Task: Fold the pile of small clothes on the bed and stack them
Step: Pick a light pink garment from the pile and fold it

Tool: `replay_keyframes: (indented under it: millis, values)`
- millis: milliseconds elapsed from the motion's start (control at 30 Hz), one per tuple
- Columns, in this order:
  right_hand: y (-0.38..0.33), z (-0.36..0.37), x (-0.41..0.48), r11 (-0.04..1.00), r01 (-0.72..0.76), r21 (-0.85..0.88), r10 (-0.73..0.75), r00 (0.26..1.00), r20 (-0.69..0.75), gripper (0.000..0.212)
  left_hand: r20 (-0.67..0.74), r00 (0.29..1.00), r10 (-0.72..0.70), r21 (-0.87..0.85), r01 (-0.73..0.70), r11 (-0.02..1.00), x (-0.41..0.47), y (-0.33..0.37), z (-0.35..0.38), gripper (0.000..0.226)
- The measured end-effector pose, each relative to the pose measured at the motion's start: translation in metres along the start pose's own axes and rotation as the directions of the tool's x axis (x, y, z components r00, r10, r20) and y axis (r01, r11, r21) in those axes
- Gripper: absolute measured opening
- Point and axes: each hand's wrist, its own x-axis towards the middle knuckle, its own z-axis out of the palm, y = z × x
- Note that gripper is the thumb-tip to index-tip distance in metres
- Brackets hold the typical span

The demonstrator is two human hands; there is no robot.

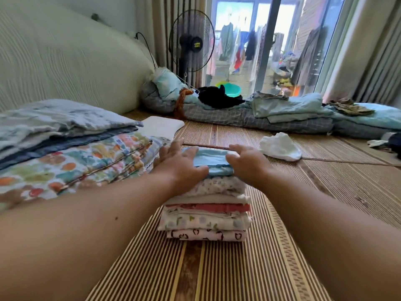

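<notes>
A stack of several folded small clothes (206, 218) stands on the striped bamboo mat (217, 270) in front of me. On top lies a folded light blue garment (209, 159). My left hand (178, 164) lies on its left side with the fingers spread flat and the thumb on the near edge. My right hand (245, 161) lies on its right side, fingers straight, thumb on the top. A loose white garment (280, 146) lies crumpled on the mat, to the right beyond the stack.
Folded blankets with a colourful print (71, 161) are piled at the left by the padded headboard. A rolled quilt with dark and pale blue clothes (249, 111) lies across the far side. A standing fan (192, 42) and glass doors are behind.
</notes>
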Motion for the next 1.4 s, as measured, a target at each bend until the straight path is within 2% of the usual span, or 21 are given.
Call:
replay_keyframes:
  millis: [133,200,267,367,500,567,767,967,1167,1267,1333,1400]
  values:
    - [0.015,-0.040,-0.062,0.953,0.166,-0.252,-0.182,0.982,-0.045,0.063,-0.064,0.994,0.091,-0.048,-0.095,0.994,-0.041,0.045,-0.002,0.069]
    - [0.025,-0.068,-0.111,0.931,0.148,-0.334,-0.176,0.983,-0.054,0.067,-0.025,0.989,0.147,-0.081,-0.149,0.986,-0.070,0.075,0.005,0.071]
    - [0.041,-0.088,-0.164,0.916,0.091,-0.392,-0.108,0.994,-0.022,0.068,0.016,0.977,0.211,-0.080,-0.209,0.975,-0.104,0.104,0.017,0.072]
    - [0.077,-0.120,-0.253,0.924,-0.044,-0.380,0.033,0.999,-0.036,0.065,0.112,0.939,0.327,-0.093,-0.317,0.944,-0.167,0.158,0.042,0.068]
    - [0.126,-0.155,-0.355,0.885,-0.290,-0.365,0.288,0.956,-0.061,0.065,0.259,0.835,0.486,-0.133,-0.467,0.874,-0.247,0.227,0.078,0.065]
    - [0.141,-0.171,-0.385,0.874,-0.358,-0.328,0.356,0.932,-0.071,0.064,0.313,0.786,0.533,-0.123,-0.523,0.843,-0.274,0.258,0.096,0.066]
    - [0.178,-0.209,-0.394,0.844,-0.422,-0.330,0.439,0.898,-0.026,0.058,0.362,0.769,0.527,-0.103,-0.529,0.843,-0.295,0.314,0.135,0.067]
    - [0.220,-0.247,-0.393,0.840,-0.480,-0.253,0.438,0.875,-0.207,0.044,0.315,0.763,0.564,-0.094,-0.566,0.819,-0.263,0.370,0.152,0.054]
    - [0.256,-0.271,-0.406,0.749,-0.616,-0.244,0.548,0.783,-0.294,0.041,0.269,0.697,0.664,-0.106,-0.664,0.740,-0.223,0.453,0.182,0.053]
    - [0.266,-0.279,-0.412,0.713,-0.654,-0.252,0.555,0.747,-0.365,0.046,0.311,0.747,0.588,-0.084,-0.594,0.800,-0.218,0.488,0.199,0.056]
    - [0.270,-0.280,-0.415,0.719,-0.664,-0.204,0.568,0.731,-0.378,0.052,0.354,0.777,0.521,0.019,-0.563,0.826,-0.216,0.499,0.210,0.040]
    - [0.272,-0.280,-0.417,0.729,-0.658,-0.189,0.568,0.736,-0.369,0.056,0.338,0.800,0.495,0.020,-0.532,0.846,-0.211,0.500,0.215,0.027]
